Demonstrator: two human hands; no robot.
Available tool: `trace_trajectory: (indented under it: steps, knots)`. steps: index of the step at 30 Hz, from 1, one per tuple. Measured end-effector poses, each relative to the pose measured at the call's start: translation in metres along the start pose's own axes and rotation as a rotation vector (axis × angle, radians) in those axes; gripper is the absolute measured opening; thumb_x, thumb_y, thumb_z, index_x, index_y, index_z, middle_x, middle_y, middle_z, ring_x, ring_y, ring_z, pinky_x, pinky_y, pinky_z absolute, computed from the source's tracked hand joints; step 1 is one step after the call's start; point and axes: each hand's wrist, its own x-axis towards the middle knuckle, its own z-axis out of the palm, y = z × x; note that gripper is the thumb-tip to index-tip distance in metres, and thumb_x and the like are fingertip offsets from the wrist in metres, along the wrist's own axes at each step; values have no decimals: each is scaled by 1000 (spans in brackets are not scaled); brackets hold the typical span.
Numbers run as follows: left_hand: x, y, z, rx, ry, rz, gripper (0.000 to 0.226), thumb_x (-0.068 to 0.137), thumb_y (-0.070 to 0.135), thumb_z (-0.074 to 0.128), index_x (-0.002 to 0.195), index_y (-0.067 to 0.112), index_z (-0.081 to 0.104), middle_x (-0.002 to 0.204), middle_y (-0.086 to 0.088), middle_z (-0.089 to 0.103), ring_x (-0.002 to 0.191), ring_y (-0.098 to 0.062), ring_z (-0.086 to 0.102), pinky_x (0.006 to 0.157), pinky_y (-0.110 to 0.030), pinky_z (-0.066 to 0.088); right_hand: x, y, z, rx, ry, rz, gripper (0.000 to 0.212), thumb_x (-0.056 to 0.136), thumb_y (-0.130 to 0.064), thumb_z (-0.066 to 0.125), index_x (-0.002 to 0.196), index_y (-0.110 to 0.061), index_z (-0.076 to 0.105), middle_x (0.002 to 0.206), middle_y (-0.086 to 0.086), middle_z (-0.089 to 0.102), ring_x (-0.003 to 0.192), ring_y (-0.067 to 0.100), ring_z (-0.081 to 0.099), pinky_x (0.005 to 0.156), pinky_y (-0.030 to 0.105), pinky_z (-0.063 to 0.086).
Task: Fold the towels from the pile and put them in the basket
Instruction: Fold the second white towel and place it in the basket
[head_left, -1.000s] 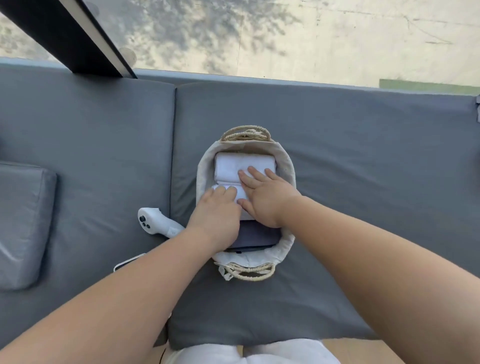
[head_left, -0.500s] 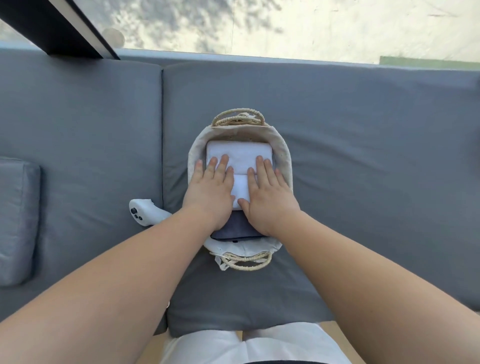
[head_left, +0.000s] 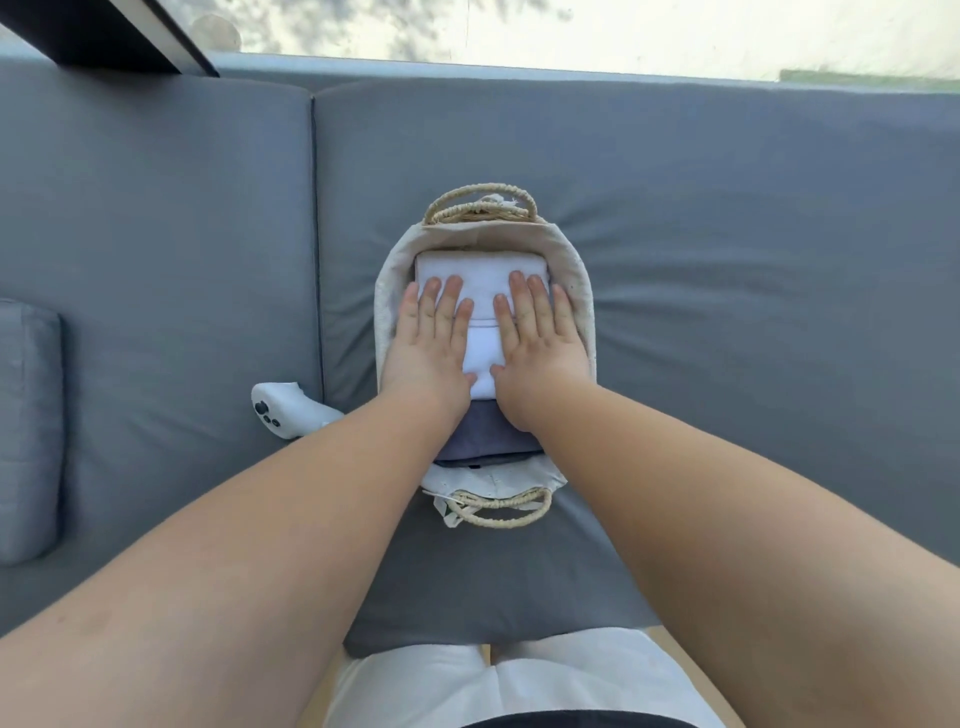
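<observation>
- Basket (head_left: 574, 270) sits mid-frame on the grey sofa cushion (head_left: 753, 270), handles at 12 and 6 o'clock.
- Folded white towel (head_left: 480, 283) lies inside, a dark blue towel (head_left: 485, 439) showing at the 6 o'clock end.
- Palms down, the left hand (head_left: 428, 353) and right hand (head_left: 540, 353) press on the white towel, fingers (head_left: 449, 299) straight, gripping nothing.
- White controller (head_left: 285, 410) lies at the basket's 8 o'clock.
</observation>
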Motion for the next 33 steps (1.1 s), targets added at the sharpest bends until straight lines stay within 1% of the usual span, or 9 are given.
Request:
trace_trajectory:
  steps: [2,6,12,15,19,22,25,29,33]
  knots:
    - [2,2,1,13,-3,-10,77,103,54,9,151,3,-24,158,-23,-31,148,-42,-23,112,-60,-21,2,-2,0,-16,-7,11,74,105,-50,9,141,-3,-36,156,22,-38,147,39,-31,120,54,-18]
    - [-6,0,-6,39,4,-14,77,103,54,9,151,3,-23,159,-23,-29,149,-42,-20,115,-61,-17,-8,-1,-3,-42,26,7,74,105,-49,8,149,-3,-30,157,23,-35,148,39,-28,119,55,-18]
    - [-41,-3,-27,11,7,-38,74,104,50,12,155,5,-15,163,-18,-21,151,-38,-17,117,-62,-12,-49,13,-13,-123,101,-76,72,105,-48,8,153,-2,-20,162,21,-25,150,39,-25,117,60,-20]
    - [-76,2,-40,-95,-5,-74,73,104,50,18,158,7,-4,166,-16,-14,152,-36,-14,118,-63,-10,-79,30,-11,-107,115,-96,72,105,-46,14,156,-1,-10,163,21,-23,150,38,-25,115,62,-21]
    - [-139,22,-53,-294,-22,-129,68,101,52,30,157,14,19,167,-14,0,153,-35,-4,117,-65,-4,-127,58,-3,8,126,-133,74,104,-48,23,160,-6,-1,165,19,-20,152,38,-20,118,63,-15]
    - [-187,36,-62,-491,56,-209,56,99,51,36,146,21,37,163,-11,17,150,-34,10,118,-64,8,-163,81,1,157,157,-144,73,102,-52,30,161,-18,6,167,15,-13,153,39,-12,118,65,-10]
    - [-226,45,-68,-604,223,-270,49,96,52,40,138,25,43,154,-6,32,142,-29,25,116,-57,20,-202,104,7,230,215,-119,68,101,-58,30,159,-28,12,168,10,-9,154,38,-9,118,67,-7]
    - [-256,59,-73,-638,299,-259,60,95,55,44,147,26,37,157,-8,29,143,-30,26,117,-54,20,-253,121,23,313,264,-51,65,101,-58,31,158,-33,14,169,6,-8,154,35,-7,119,65,-4]
    - [-277,86,-92,-633,342,-172,64,92,57,50,146,25,39,157,-10,27,144,-31,24,118,-54,17,-303,130,53,385,256,50,67,100,-61,30,159,-34,12,169,4,-8,155,34,-6,120,64,-3]
